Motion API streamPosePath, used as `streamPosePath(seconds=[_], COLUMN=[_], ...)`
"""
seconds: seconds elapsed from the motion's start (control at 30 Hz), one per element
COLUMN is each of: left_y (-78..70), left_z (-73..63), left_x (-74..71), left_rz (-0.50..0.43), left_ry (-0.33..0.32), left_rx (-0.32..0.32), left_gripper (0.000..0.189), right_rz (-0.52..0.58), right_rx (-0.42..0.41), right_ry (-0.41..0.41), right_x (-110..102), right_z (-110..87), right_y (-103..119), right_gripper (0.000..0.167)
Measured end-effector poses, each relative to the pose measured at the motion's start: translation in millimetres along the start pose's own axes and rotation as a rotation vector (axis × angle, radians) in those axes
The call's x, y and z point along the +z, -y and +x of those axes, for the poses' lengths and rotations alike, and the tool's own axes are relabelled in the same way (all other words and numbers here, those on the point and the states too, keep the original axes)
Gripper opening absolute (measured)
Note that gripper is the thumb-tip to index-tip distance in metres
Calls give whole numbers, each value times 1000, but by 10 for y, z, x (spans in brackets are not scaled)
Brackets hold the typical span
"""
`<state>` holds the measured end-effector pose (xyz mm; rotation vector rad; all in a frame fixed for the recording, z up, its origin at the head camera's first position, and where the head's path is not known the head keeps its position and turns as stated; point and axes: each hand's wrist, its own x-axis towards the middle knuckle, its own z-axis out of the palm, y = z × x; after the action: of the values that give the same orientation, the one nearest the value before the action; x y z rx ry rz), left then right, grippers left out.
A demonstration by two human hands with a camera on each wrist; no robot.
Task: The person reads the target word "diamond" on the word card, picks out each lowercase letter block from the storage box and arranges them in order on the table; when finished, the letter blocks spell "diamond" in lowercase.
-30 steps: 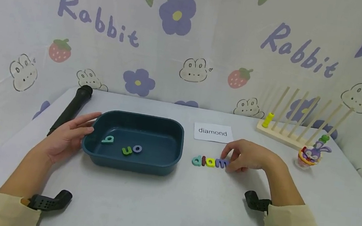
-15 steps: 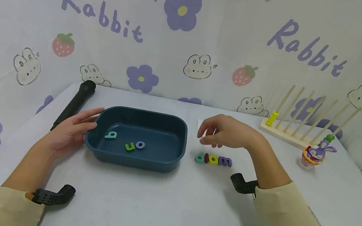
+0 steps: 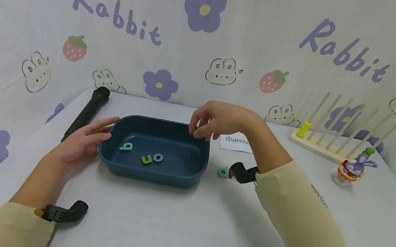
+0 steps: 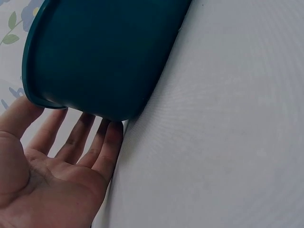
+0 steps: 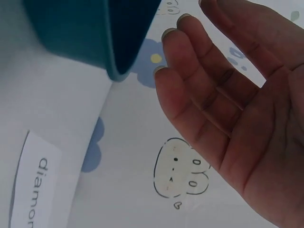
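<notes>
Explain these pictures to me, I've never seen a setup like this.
No machine here: just a person's bare hands, with a small camera on each wrist. The wide picture comes from a head camera, the two close ones from the wrists. The left hand touches a blue-green tray holding three letters. The right hand, near the tray's other end, looks empty. On the white table are more letters, partly hidden, a word card, a peg rack, a rabbit figure and a black rod.

A person's left hand [image 3: 83, 145] stretches out at centre left; the right hand [image 3: 221, 119] droops, loosely bent, near mid-frame.
</notes>
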<state>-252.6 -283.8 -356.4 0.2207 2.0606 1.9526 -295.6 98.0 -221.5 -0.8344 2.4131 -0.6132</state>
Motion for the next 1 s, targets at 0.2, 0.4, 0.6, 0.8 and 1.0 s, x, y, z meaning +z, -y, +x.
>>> streamPosePath(seconds=[0.2, 0.4, 0.6, 0.8, 1.0], left_y=[30, 45, 25, 32, 22], left_z=[12, 17, 4, -3, 9], left_x=[-11, -11, -20, -22, -38], left_rz=[5, -2, -16, -22, -17], left_ry=[-3, -4, -23, -20, -10], left_rx=[0, 2, 3, 3, 21], left_gripper=[62, 61, 61, 60, 61], right_rz=[82, 128, 158, 163, 153], right_rx=[-36, -50, -59, -52, -43], right_ry=[51, 84, 92, 112, 145], right_x=[-12, -1, 7, 107, 163], right_z=[241, 466, 676, 873, 1006], right_y=[25, 75, 140, 130, 168], right_gripper=[20, 24, 26, 29, 32])
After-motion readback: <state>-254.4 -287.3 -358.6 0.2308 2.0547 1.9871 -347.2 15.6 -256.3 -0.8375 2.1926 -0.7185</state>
